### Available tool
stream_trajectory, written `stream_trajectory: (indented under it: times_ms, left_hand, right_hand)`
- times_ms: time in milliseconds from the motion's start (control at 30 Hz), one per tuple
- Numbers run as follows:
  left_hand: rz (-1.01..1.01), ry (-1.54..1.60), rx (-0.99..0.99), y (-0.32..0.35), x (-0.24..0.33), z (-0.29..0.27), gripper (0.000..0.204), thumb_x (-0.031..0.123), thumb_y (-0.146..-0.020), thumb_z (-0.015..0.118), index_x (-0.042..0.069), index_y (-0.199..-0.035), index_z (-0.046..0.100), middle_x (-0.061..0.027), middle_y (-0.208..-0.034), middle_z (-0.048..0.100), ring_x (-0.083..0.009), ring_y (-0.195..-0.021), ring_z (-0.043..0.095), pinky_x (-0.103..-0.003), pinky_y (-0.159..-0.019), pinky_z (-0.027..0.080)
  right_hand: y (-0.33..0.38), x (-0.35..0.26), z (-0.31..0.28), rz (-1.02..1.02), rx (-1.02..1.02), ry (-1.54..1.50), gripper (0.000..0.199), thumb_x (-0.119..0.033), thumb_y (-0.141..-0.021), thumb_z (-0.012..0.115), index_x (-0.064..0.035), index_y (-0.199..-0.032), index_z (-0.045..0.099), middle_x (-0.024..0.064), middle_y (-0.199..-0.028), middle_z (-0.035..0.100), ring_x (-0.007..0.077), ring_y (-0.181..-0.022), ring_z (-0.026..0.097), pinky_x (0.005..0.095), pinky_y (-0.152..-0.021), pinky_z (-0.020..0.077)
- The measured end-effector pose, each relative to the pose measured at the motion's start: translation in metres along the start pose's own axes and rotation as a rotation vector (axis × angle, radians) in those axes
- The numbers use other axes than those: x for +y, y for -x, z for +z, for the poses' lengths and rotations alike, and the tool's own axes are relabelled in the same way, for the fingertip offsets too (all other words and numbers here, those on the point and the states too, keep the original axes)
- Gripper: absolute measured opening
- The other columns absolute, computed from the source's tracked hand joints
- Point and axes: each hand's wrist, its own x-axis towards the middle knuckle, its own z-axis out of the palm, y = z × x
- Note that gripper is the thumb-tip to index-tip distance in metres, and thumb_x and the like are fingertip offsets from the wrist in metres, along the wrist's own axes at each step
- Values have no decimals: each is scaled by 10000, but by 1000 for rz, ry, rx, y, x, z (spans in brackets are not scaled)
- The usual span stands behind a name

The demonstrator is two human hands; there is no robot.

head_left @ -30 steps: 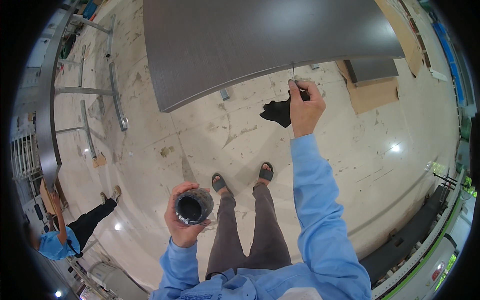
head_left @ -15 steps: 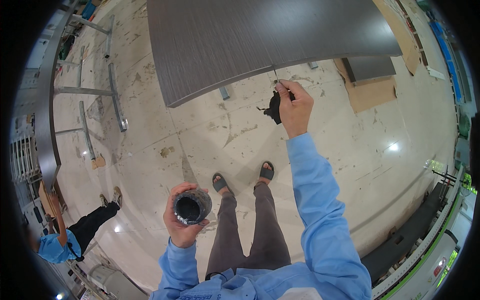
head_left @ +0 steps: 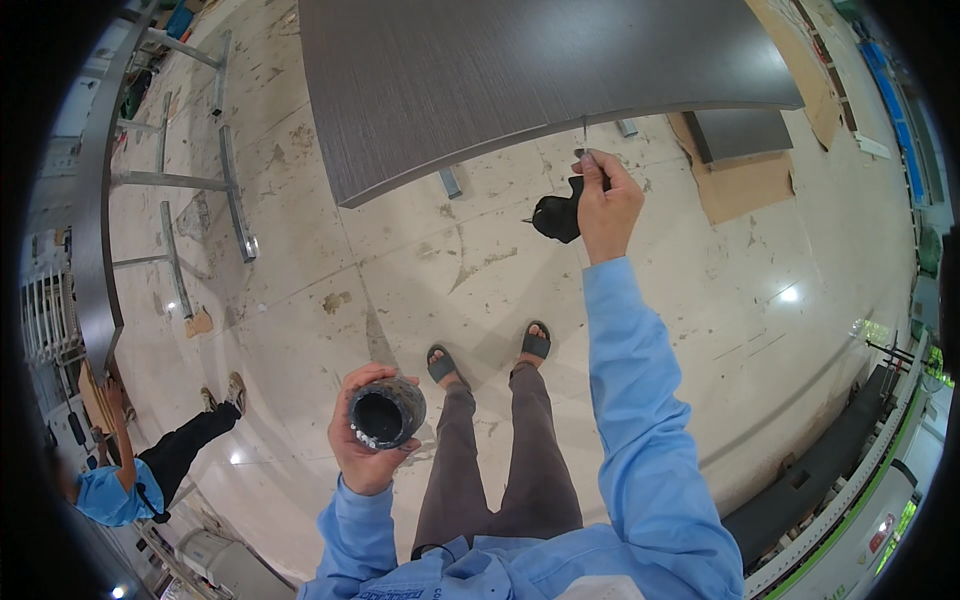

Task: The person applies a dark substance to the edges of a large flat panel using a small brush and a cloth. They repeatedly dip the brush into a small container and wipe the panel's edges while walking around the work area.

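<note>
My left hand (head_left: 352,445) is wrapped round a small round pot (head_left: 411,402), its mouth turned up. The pot is dark inside, and its rim is smeared with pale flecks. My right hand (head_left: 612,212) pinches a thin brush-like stick (head_left: 584,133), whose tip reaches the near edge of a dark wood-grain panel (head_left: 520,70). Whether the tip touches that edge is too fine to tell. A black cloth (head_left: 556,217) hangs from the same hand, bunched beside the fingers.
Metal support legs (head_left: 451,182) show under the panel. A smaller dark board (head_left: 738,137) lies on cardboard (head_left: 745,190) at right. Metal frames (head_left: 232,190) and another panel (head_left: 95,220) stand at left, with a co-worker (head_left: 110,493) nearby. A long machine (head_left: 870,510) lines the right side.
My right hand has shifted right and slightly away from me along the panel's edge, carrying the stick and black cloth. My left hand and the pot have hardly moved.
</note>
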Motion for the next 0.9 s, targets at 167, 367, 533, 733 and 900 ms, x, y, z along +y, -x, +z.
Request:
stream_trajectory:
  times_ms: [167, 367, 533, 733, 900]
  left_hand:
    - [-3, 22, 7, 3, -1, -1, 842, 219, -681, 993, -14, -1358, 550, -150, -1343, 550, -343, -1191, 670, -425, -1027, 536]
    - [11, 4, -2, 8, -2, -8, 836, 219, -692, 990, -14, -1361, 546, -154, -1346, 549, -344, -1194, 668, -421, -1018, 540]
    - [9, 35, -1, 10, -5, -11, 843, 219, -689, 993, -19, -1362, 543, -154, -1350, 549, -342, -1196, 668, -420, -1016, 542]
    - [-9, 1, 20, 15, -6, -17, 858, 231, -686, 996, -21, -1368, 539, -151, -1354, 548, -342, -1197, 668, -421, -1021, 541]
    - [7, 29, 21, 15, -9, -20, 851, 228, -686, 995, -20, -1362, 541, -151, -1355, 548, -343, -1195, 669, -424, -1022, 541]
  right_hand:
    - [12, -5, 15, -202, -206, -9, 109, -94, -992, 691, -7, -1027, 747, 90, -866, 760, 162, -807, 708, 300, -749, 545]
    - [22, -10, 19, -34, -1, -37, 109, -92, -957, 739, 6, -1007, 744, 96, -872, 748, 176, -774, 700, 291, -730, 541]
    - [25, -15, 25, -153, -192, 18, 108, -103, -944, 761, -4, -987, 758, 100, -861, 744, 178, -751, 690, 290, -714, 534]
    - [28, -19, 24, -105, 186, -5, 66, -60, -888, 780, -14, -930, 761, 128, -891, 744, 270, -783, 718, 342, -727, 551]
    - [28, -20, 23, -107, -41, 32, 83, -53, -876, 783, 0, -934, 757, 121, -896, 748, 250, -789, 718, 336, -736, 552]
